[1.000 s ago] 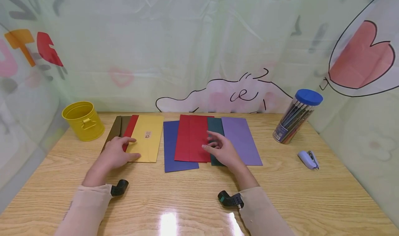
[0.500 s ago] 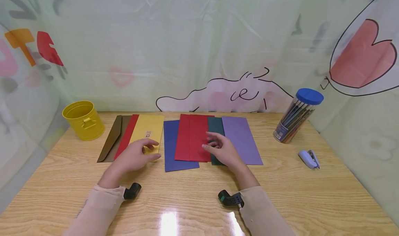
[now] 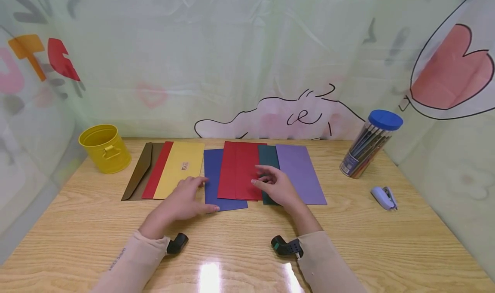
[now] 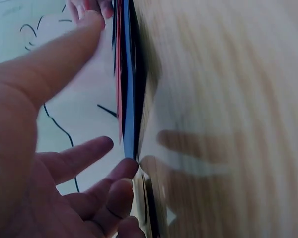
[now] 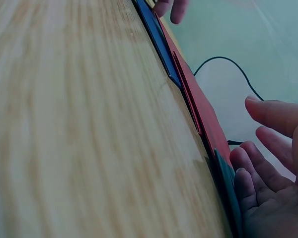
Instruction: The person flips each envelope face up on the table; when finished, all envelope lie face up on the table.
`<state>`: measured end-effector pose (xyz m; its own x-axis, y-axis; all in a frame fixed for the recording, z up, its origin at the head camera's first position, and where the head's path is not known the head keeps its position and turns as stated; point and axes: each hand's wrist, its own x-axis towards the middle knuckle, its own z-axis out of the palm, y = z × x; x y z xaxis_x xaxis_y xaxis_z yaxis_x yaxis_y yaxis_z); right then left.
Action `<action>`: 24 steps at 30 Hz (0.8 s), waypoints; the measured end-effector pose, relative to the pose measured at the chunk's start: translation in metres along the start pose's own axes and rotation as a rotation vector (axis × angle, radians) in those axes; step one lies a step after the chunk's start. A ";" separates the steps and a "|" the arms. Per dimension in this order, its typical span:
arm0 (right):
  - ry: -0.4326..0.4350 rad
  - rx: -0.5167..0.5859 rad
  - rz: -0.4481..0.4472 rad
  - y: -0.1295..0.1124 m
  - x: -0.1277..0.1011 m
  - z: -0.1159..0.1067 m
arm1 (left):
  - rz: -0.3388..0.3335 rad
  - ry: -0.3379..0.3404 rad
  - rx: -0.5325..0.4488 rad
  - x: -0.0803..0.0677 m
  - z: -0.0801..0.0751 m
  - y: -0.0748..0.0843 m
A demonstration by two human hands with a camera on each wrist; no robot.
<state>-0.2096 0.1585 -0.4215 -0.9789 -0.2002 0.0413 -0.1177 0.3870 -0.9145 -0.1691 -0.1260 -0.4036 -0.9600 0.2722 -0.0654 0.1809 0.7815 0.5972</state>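
My left hand reaches to the blue envelope, its fingers loosely spread at the left edge and its thumb over the near edge. In the left wrist view, a fingertip is close against the end of the blue envelope; touch is hard to tell. With fingers loosely bent and nothing held, my right hand hovers over a red envelope and a dark green envelope. Red overlaps blue, and a purple envelope lies to the right. Left of blue are yellow, red and brown envelopes, overlapping.
A yellow bucket stands at the back left of the wooden table. At the right are a blue-lidded tub of pencils and a small lilac stapler. A printed curtain hangs behind the table.
My left hand has slid right, from the brown and yellow envelopes across to the blue one, uncovering the left-hand group. My right hand has stayed almost in place.
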 end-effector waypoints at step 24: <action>-0.013 -0.017 -0.020 0.001 0.001 0.000 | -0.096 0.026 0.052 -0.006 0.009 0.022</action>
<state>-0.2103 0.1588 -0.4227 -0.9741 -0.2194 0.0540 -0.1399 0.3980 -0.9066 -0.1580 -0.1056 -0.3973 -0.9785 0.1809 -0.0993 0.0982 0.8314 0.5469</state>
